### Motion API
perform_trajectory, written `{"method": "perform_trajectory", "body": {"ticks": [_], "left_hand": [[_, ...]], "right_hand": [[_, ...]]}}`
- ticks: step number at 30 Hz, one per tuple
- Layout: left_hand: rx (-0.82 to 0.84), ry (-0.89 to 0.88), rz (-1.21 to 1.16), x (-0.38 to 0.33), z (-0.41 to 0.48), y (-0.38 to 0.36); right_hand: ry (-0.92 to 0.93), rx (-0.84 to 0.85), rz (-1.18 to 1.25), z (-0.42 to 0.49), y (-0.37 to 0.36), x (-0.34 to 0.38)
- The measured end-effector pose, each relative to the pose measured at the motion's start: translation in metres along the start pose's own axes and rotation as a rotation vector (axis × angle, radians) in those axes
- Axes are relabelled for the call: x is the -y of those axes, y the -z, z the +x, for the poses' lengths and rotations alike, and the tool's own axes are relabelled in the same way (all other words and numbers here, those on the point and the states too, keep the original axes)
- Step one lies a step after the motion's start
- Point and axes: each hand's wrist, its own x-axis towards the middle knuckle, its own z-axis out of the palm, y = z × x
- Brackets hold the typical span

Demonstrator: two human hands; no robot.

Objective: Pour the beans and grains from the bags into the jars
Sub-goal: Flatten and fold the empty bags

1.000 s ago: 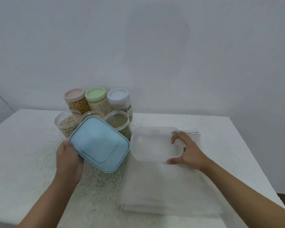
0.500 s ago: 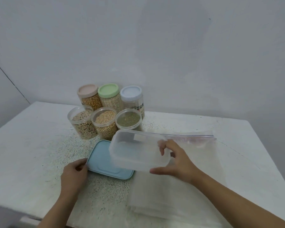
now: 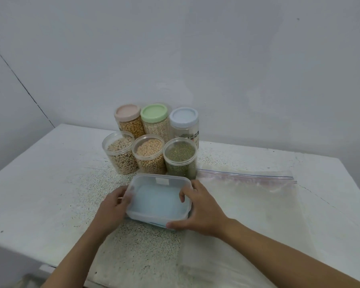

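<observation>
I am watching both hands working a clear tub (image 3: 158,196) at the middle of the table (image 3: 50,183). The left hand (image 3: 112,206) is gripping the tub's short side at nine o'clock, fingers curled against the wall. The right hand (image 3: 200,210) is grasping the side at three o'clock, fingers hooked over the rim and the thumb bracing the near corner. The tub is sitting upright on a blue lid (image 3: 156,225), which is showing through its floor and peeking out along the six o'clock edge. I judge the nesting is meant to park the two parts together in one spot. From the tub, the open jars (image 3: 149,156) are standing at twelve o'clock, three in a row, each holding beans or grains to near the top. Behind them the capped jars (image 3: 154,119) are lining up against the wall. Grouping them at the back is leaving the front of the table free for handling. The bags (image 3: 247,196) are lying flat at three o'clock, just beside the tub, and the top one is looking flat with its zip strip facing the wall. Spilled grains (image 3: 150,246) are dotting the table around six o'clock. With the open jars looking full and the bags looking flat, I am reading the pouring as mostly done. Gripping from both sides is letting the tub settle square rather than skidding on loose grains.
</observation>
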Motion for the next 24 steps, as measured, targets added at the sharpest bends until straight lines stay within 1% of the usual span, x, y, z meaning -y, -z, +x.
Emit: {"method": "perform_trajectory", "body": {"ticks": [2, 4, 5, 6, 8, 11, 14, 18, 21, 24], "left_hand": [[-0.153, -0.148, 0.172, 0.007, 0.002, -0.001], [-0.334, -0.305, 0.246, 0.007, 0.002, -0.002], [-0.366, -0.368, 0.267, 0.005, 0.001, -0.001], [-0.361, -0.426, 0.273, 0.003, 0.0, -0.001], [-0.298, -0.515, 0.3, 0.0, 0.0, 0.002], [-0.201, -0.583, 0.349, -0.002, 0.003, 0.006], [-0.106, -0.616, 0.347, -0.006, 0.006, 0.009], [-0.032, -0.68, 0.323, -0.021, 0.014, 0.01], [0.023, -0.743, 0.264, -0.04, 0.022, 0.002], [0.121, -0.782, 0.186, -0.065, 0.025, -0.021]], "right_hand": [[0.007, 0.034, -0.081, 0.003, -0.004, 0.003], [0.016, 0.043, -0.162, 0.005, -0.005, 0.006], [0.011, 0.055, -0.19, 0.007, -0.006, 0.009], [0.005, 0.071, -0.21, 0.008, -0.005, 0.011], [-0.018, 0.094, -0.224, 0.011, -0.003, 0.015], [-0.08, 0.067, -0.185, 0.014, 0.0, 0.019], [-0.136, -0.033, -0.101, 0.019, -0.001, 0.023], [-0.145, -0.186, -0.06, 0.018, -0.002, 0.025], [-0.154, -0.247, 0.052, 0.016, -0.001, 0.017], [-0.152, -0.297, 0.141, 0.008, 0.006, 0.006]]}}
